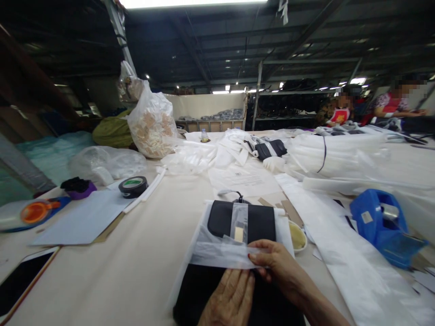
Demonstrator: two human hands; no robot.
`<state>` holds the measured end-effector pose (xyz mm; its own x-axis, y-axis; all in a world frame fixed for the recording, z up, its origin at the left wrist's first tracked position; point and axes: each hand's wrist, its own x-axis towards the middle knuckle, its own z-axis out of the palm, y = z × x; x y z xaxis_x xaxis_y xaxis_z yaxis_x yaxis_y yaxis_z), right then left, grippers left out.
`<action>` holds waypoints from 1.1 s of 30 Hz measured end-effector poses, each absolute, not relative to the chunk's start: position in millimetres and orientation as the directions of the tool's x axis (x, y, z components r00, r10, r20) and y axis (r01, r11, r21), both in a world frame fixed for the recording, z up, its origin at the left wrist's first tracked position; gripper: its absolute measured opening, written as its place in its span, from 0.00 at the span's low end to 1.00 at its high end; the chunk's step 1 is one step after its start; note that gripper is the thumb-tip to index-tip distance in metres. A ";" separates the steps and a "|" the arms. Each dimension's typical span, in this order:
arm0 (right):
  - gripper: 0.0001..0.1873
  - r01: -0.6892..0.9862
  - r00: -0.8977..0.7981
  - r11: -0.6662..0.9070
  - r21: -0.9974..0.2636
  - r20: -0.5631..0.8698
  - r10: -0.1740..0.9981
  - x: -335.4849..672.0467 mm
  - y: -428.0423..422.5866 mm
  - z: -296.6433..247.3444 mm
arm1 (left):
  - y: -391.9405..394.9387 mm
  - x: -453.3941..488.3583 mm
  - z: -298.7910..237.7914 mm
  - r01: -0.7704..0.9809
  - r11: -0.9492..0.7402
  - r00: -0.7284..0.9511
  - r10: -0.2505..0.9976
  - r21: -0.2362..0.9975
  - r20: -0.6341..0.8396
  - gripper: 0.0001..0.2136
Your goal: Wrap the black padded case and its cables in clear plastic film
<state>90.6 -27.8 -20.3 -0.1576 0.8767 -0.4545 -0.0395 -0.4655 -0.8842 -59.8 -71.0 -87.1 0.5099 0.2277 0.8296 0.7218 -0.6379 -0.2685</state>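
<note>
A black bag (200, 296) lies before me, its flap (261, 222) folded up at the far end. Translucent white wrapping (217, 254) runs across its middle, and a clear strip (240, 215) crosses the flap over a pale rectangular piece. My left hand (229, 299) rests flat on the black body, fingers stretched out, just below the wrapping's edge. With thumb and fingers my right hand (277, 267) pinches the right end of the wrapping. White sheeting shows along the bag's left and right sides.
A blue tape dispenser (375, 222) stands right, past a long white sheet (335, 240). Beside the bag is a dish (297, 236). Leftward lie a phone (25, 280), cardboard (84, 215) and black tape (133, 186). Plastic bundles (340, 151) lie farther back; two people sit far right.
</note>
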 end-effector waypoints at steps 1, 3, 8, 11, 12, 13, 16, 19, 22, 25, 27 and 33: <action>0.17 -0.052 -0.153 -0.467 -0.882 -0.456 0.877 90.6 -27.9 -19.4 | -70.9 -57.9 -86.8 0.736 -0.628 0.489 0.233 -0.254 0.840 0.18; 0.17 -0.067 -0.146 -0.474 -0.878 -0.461 0.875 90.2 -28.2 -18.4 | -71.7 -56.9 -84.8 0.716 -0.637 0.524 0.219 -0.286 0.823 0.17; 0.17 -0.108 -0.166 -0.471 -0.876 -0.451 0.877 91.2 -28.6 -22.1 | -75.1 -59.5 -80.2 0.593 -0.704 0.641 0.119 -0.391 0.759 0.14; 0.19 -0.113 -0.176 -0.464 -0.878 -0.442 0.879 92.8 -29.1 -22.7 | -75.4 -55.7 -80.8 0.629 -0.671 0.628 0.143 -0.391 0.765 0.15; 0.19 -0.116 -0.179 -0.468 -0.876 -0.445 0.877 93.0 -29.3 -22.0 | -75.4 -53.7 -81.1 0.650 -0.655 0.614 0.154 -0.386 0.774 0.16; 0.20 -0.121 -0.181 -0.473 -0.873 -0.450 0.875 92.9 -29.5 -21.0 | -75.4 -51.7 -81.3 0.672 -0.637 0.592 0.156 -0.378 0.790 0.16; 0.20 -0.134 -0.187 -0.486 -0.864 -0.459 0.868 92.2 -29.8 -18.6 | -75.9 -46.8 -81.6 0.725 -0.585 0.546 0.164 -0.365 0.822 0.17; 0.20 -0.137 -0.187 -0.482 -0.865 -0.456 0.870 92.7 -29.9 -20.2 | -76.2 -43.3 -84.5 0.756 -0.571 0.512 0.212 -0.320 0.832 0.17; 0.20 -0.144 -0.193 -0.465 -0.874 -0.436 0.879 94.3 -29.6 -23.6 | -74.9 -39.5 -92.2 0.772 -0.585 0.455 0.239 -0.246 0.858 0.14; 0.20 -0.142 -0.197 -0.456 -0.878 -0.427 0.883 95.1 -29.7 -24.3 | -72.8 -37.8 -98.2 0.786 -0.574 0.470 0.313 -0.230 0.825 0.14; 0.20 -0.135 -0.201 -0.452 -0.882 -0.423 0.884 94.8 -30.3 -23.7 | -71.8 -39.7 -96.4 0.784 -0.577 0.528 0.427 -0.229 0.734 0.18; 0.23 -0.103 -0.193 -0.407 -0.908 -0.383 0.903 95.2 -34.4 -27.8 | -73.0 -51.5 -76.6 0.780 -0.604 0.599 0.648 -0.162 0.469 0.37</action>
